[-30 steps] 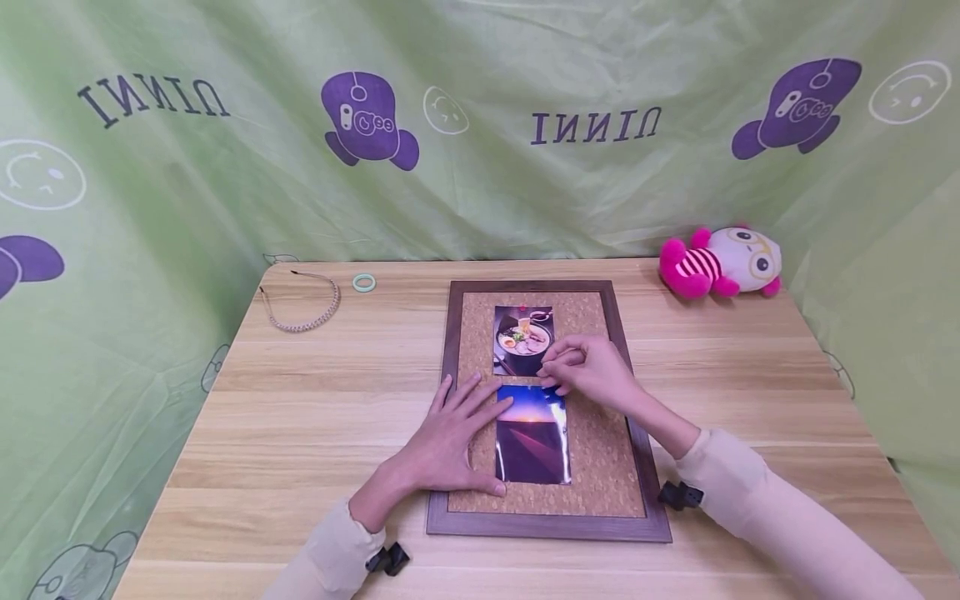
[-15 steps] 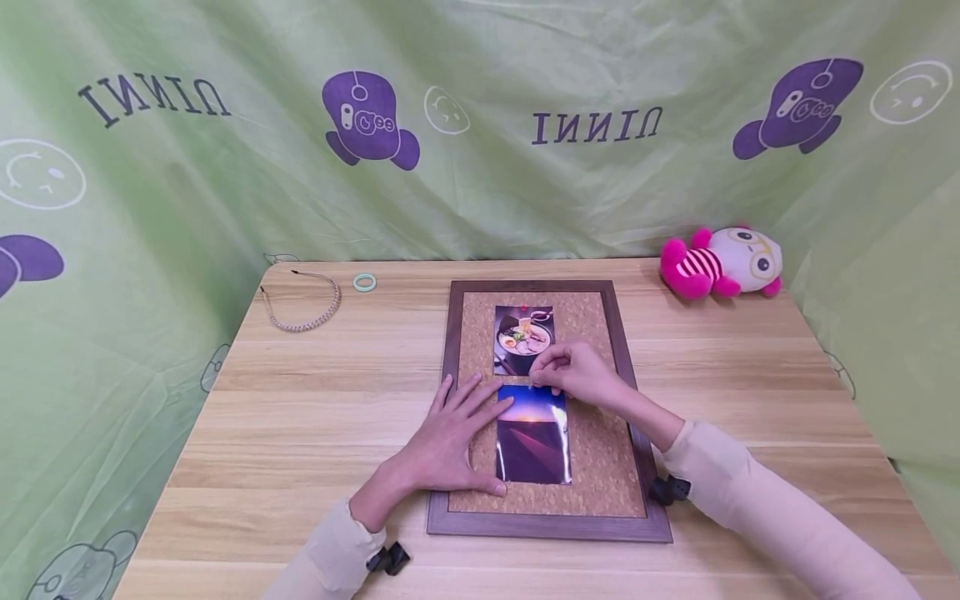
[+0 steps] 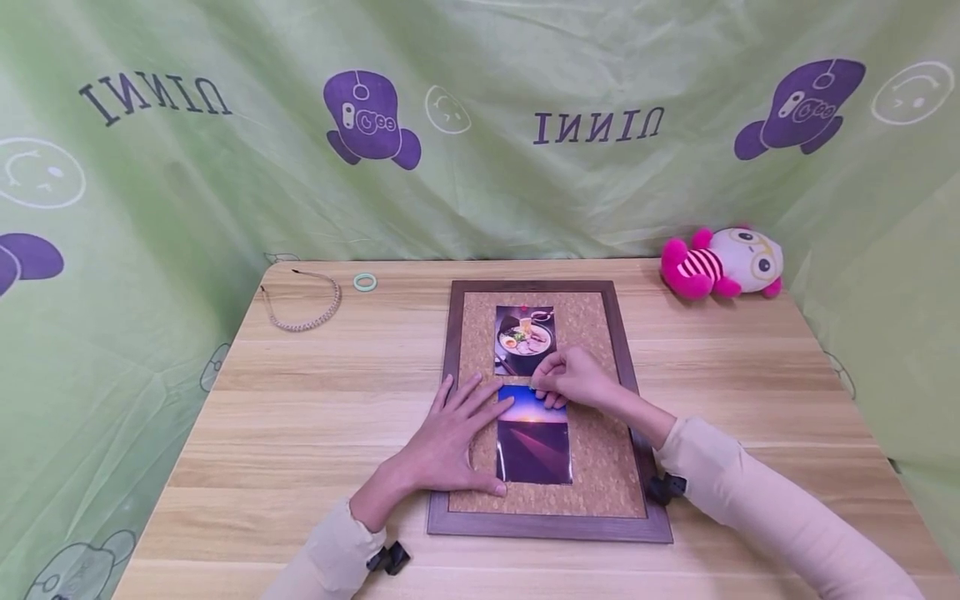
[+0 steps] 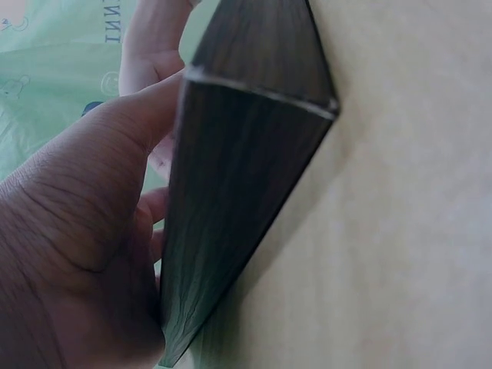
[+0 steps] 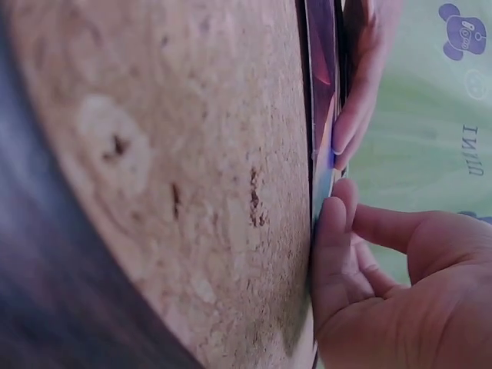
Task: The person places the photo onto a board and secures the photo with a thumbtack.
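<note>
A framed corkboard (image 3: 600,475) lies flat on the table, bearing two photos. The far one, a ramen photo (image 3: 525,337), has a red pushpin (image 3: 523,308) at its top edge. Nearer lies a glossy sunset photo (image 3: 534,450). My left hand (image 3: 450,442) rests with spread fingers on the board, its index fingertip pressing the photo's upper left. At the photo's top edge, my right hand (image 3: 576,379) pinches what looks like a small pale pushpin (image 3: 532,387), mostly hidden by the fingertips. In the right wrist view, the right fingertips (image 5: 336,211) meet at the photo's edge.
At the table's far left lie a beaded headband (image 3: 303,325) and a mint-green ring (image 3: 364,282). A pink plush toy (image 3: 720,262) lies at the back right corner. Green printed cloth (image 3: 480,200) surrounds the wooden table (image 3: 315,417) at the back and sides.
My right hand has shifted slightly left, and its fingertips have come down onto the sunset photo's top edge. My left hand has kept its place.
</note>
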Tool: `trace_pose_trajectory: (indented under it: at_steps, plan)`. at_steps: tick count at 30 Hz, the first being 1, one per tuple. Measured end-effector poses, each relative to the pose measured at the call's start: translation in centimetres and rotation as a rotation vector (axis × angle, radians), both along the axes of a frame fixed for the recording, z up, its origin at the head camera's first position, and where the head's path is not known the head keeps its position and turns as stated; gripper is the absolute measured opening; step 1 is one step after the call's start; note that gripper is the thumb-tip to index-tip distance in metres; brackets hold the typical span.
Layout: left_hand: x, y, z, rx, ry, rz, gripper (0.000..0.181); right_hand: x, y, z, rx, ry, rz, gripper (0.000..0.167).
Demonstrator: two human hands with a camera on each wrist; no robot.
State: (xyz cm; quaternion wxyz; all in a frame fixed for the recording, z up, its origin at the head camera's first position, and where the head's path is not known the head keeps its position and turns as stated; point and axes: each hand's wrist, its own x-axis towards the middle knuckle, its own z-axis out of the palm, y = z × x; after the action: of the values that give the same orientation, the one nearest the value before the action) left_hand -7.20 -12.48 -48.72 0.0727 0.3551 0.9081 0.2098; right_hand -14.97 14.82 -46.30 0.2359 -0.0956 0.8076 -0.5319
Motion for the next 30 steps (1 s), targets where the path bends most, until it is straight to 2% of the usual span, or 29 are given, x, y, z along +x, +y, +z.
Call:
trace_pose_trajectory:
  at_steps: [15, 21, 30]
  plan:
    - [-0.1, 0.0, -0.1, 0.001, 0.002, 0.000, 0.120, 0.4, -0.7, 0.1, 0.179, 0.105, 0.010, 0.015]
    - [-0.1, 0.0, 0.0, 0.004, 0.019, -0.003, 0.118, 0.4, -1.0, 0.1, 0.231, 0.124, 0.005, 0.016]
    - [0.0, 0.0, 0.1, 0.007, 0.011, 0.002, 0.119, 0.4, -1.5, -0.1, 0.291, 0.143, -0.009, 0.015]
